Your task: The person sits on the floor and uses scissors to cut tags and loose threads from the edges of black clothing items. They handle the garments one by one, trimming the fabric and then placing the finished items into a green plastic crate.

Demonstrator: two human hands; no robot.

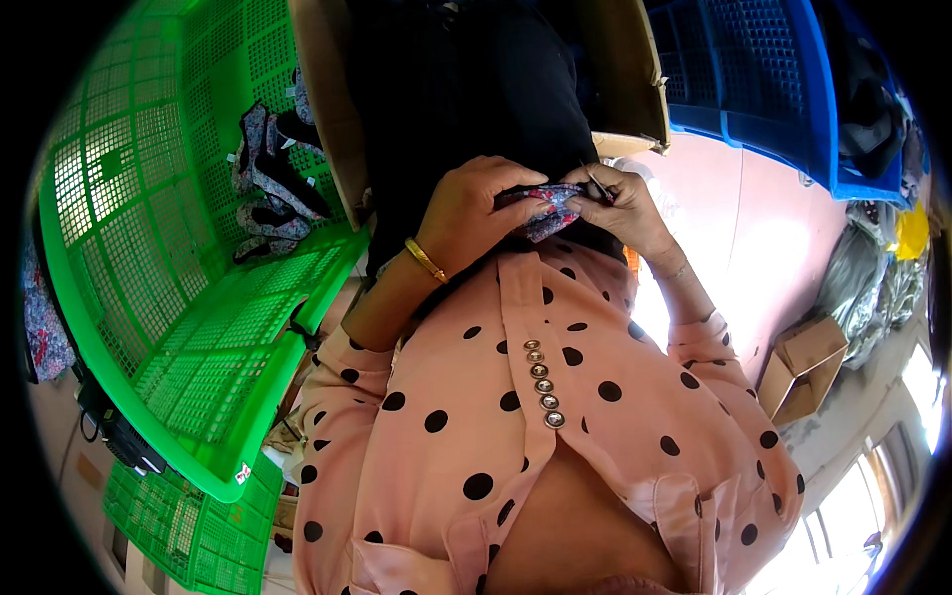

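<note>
A small folded piece of floral cloth (pixel 548 220), grey-blue with red and dark trim, is held up in front of my waist, above my dark trousers. My left hand (pixel 478 210), with a gold bangle at its wrist, pinches the cloth between thumb and fingers. On the other side, my right hand (pixel 632 210) has its thumb and fingers closed at the cloth's right end. A thin, dark metal tool (pixel 599 186) shows between those right fingers. It looks like small thread snips, but most of it is hidden.
A large green plastic crate (pixel 213 367) at the left holds several floral cloth pieces (pixel 268 188) with black trim. Cardboard walls (pixel 327 109) flank my legs. At the right stand a blue crate (pixel 759 89), a small cardboard box (pixel 805 369) and clear plastic bags (pixel 858 278).
</note>
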